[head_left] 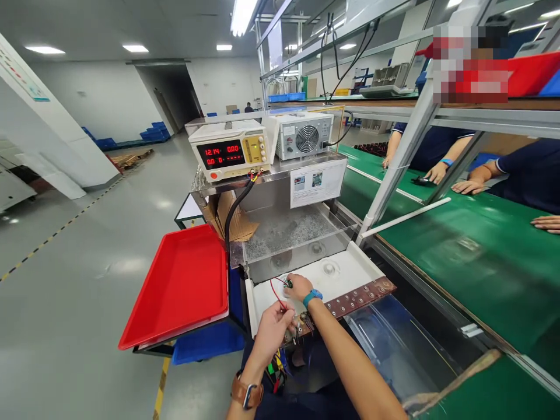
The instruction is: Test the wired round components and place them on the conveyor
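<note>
My right hand (300, 287), with a blue band at its wrist, is closed on a small dark green circuit board (287, 284). A thin red wire (275, 293) loops from beside that board down to my left hand (275, 324). The thumb and fingers of my left hand are pinched on the wire near its lower end. Both hands are over the front edge of a white tray (262, 297). Along this edge runs a brown strip (361, 298) with rows of metal studs. Clips and coloured leads (276, 367) hang below it, partly hidden by my hands.
A power supply (230, 153) with red digits stands on a metal shelf behind a clear shield (297, 251). On the left is a red tray (188, 280), with a blue tray (207, 347) below. Other people's hands (437, 172) rest on a green bench (472, 251) at right.
</note>
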The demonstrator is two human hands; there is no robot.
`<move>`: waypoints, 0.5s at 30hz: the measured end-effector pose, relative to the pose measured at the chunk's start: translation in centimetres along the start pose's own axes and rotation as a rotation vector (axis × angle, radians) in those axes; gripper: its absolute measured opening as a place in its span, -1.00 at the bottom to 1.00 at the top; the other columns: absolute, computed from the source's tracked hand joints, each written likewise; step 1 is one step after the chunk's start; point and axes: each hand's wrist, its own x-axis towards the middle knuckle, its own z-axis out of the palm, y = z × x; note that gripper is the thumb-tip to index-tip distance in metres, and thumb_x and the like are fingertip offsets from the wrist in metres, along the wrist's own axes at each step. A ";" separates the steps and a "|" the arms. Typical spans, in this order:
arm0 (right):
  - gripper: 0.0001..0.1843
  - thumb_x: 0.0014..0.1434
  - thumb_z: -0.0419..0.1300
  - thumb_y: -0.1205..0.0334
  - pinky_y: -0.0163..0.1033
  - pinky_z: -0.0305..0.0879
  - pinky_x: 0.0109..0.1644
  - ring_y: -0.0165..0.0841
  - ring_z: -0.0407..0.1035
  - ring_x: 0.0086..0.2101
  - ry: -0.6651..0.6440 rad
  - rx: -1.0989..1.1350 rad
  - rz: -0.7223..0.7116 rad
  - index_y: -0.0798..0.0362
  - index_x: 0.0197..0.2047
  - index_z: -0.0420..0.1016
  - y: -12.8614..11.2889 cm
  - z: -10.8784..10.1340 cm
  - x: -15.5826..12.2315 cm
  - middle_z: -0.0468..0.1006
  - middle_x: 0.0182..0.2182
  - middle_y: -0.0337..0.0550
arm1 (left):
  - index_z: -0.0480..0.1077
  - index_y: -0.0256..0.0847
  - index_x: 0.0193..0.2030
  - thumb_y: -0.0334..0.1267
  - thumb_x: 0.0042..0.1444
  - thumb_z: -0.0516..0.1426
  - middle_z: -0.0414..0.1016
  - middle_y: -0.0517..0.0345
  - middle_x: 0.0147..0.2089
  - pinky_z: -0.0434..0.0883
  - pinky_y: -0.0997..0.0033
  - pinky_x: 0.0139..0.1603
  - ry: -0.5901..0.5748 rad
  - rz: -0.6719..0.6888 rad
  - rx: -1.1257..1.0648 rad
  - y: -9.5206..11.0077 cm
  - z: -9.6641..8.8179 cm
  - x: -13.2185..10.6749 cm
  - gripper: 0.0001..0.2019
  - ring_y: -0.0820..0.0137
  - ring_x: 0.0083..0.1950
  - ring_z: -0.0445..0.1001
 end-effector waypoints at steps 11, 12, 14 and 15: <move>-0.56 0.07 0.19 0.09 -0.26 0.14 -0.21 -0.20 0.44 -0.12 -0.039 0.035 0.029 0.00 0.03 0.43 0.0 -0.7 -0.1 0.56 -0.12 -0.01 | 0.48 -0.30 -0.37 -0.11 -0.05 0.12 0.52 0.05 -0.37 0.29 0.38 -0.20 0.102 0.105 0.285 -4.3 2.1 4.9 -0.73 0.33 -0.31 0.39; -0.56 0.07 0.19 0.09 -0.26 0.14 -0.21 -0.20 0.44 -0.12 -0.042 0.036 0.034 0.00 0.03 0.43 0.0 -0.7 -0.1 0.56 -0.12 0.00 | 0.48 -0.30 -0.37 -0.09 -0.05 0.12 0.52 0.05 -0.37 0.29 0.39 -0.21 0.100 0.100 0.276 -4.4 2.1 4.9 -0.71 0.34 -0.32 0.39; -0.54 0.06 0.20 0.07 -0.26 0.15 -0.21 -0.19 0.44 -0.12 -0.046 0.042 0.045 0.00 0.04 0.42 0.0 -0.6 0.0 0.56 -0.12 0.01 | 0.47 -0.30 -0.38 -0.05 -0.05 0.13 0.50 0.07 -0.38 0.28 0.41 -0.22 0.097 0.096 0.257 -4.5 2.1 4.9 -0.69 0.35 -0.33 0.38; -0.53 0.06 0.20 0.06 -0.26 0.15 -0.20 -0.19 0.44 -0.12 -0.048 0.045 0.047 0.00 0.05 0.42 0.0 -0.6 0.0 0.56 -0.12 0.01 | 0.46 -0.30 -0.38 -0.04 -0.05 0.13 0.49 0.08 -0.39 0.28 0.42 -0.23 0.097 0.095 0.249 -4.5 2.1 4.9 -0.68 0.36 -0.33 0.38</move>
